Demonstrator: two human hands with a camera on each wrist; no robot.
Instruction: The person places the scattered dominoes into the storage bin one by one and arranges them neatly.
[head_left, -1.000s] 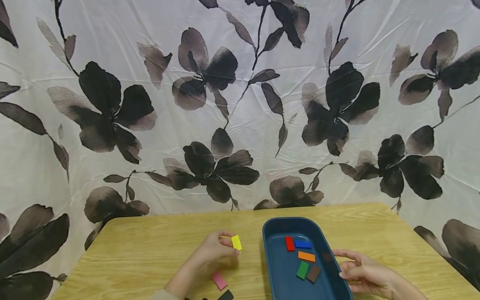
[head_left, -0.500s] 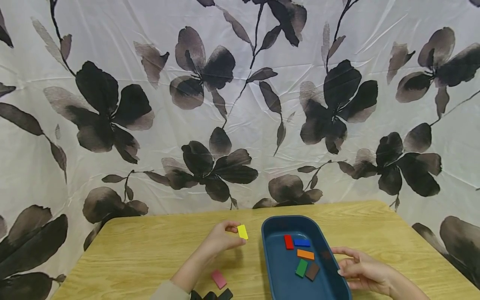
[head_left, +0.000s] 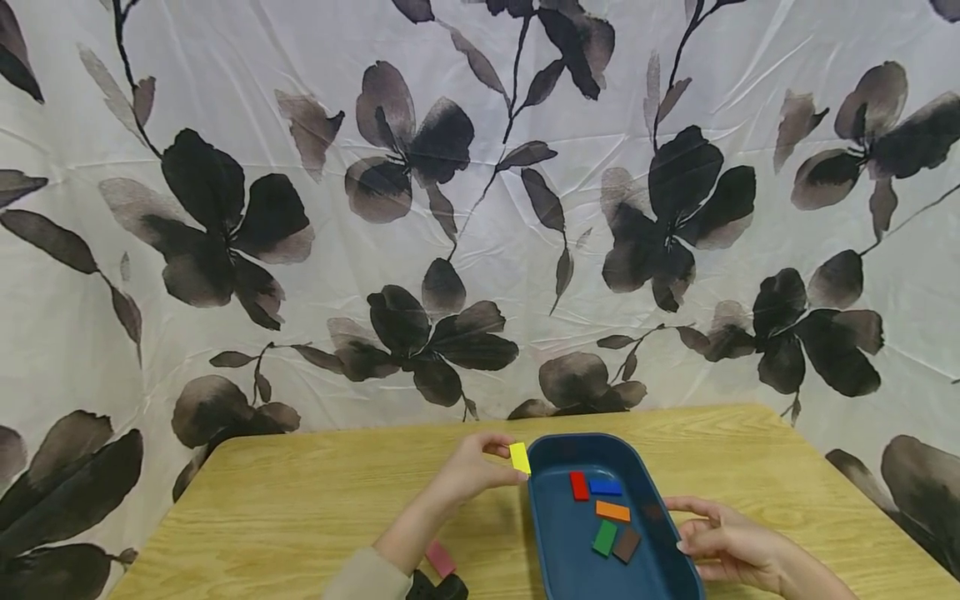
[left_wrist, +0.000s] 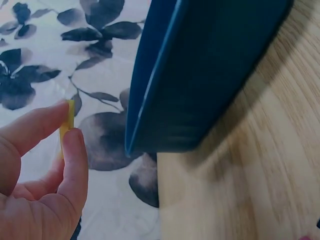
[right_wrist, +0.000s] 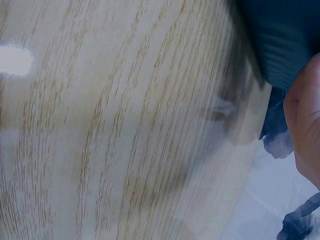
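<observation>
A yellow rectangular block (head_left: 520,458) is pinched between the thumb and fingers of my left hand (head_left: 480,468), overlapping the left rim of a dark blue tray (head_left: 534,500) in the head view. In the left wrist view the same block (left_wrist: 67,125) shows edge-on, with the tray's wall (left_wrist: 195,80) to its right. Inside the tray lie a red block (head_left: 579,486), a blue block (head_left: 605,487), an orange block (head_left: 612,511), a green block (head_left: 604,537) and a brown block (head_left: 626,546). My right hand (head_left: 738,546) holds the tray's right side, thumb at the rim.
Left of the tray, a pink block (head_left: 441,558) lies on the wooden table (head_left: 300,508), partly hidden by my left forearm. Dark pieces (head_left: 450,587) sit just below it, also partly covered. Behind the table hangs a floral cloth (head_left: 495,208).
My left hand has carried the yellow block to the right, from over the table up to the tray's left rim. The right hand and the blocks in the tray stay where they were.
</observation>
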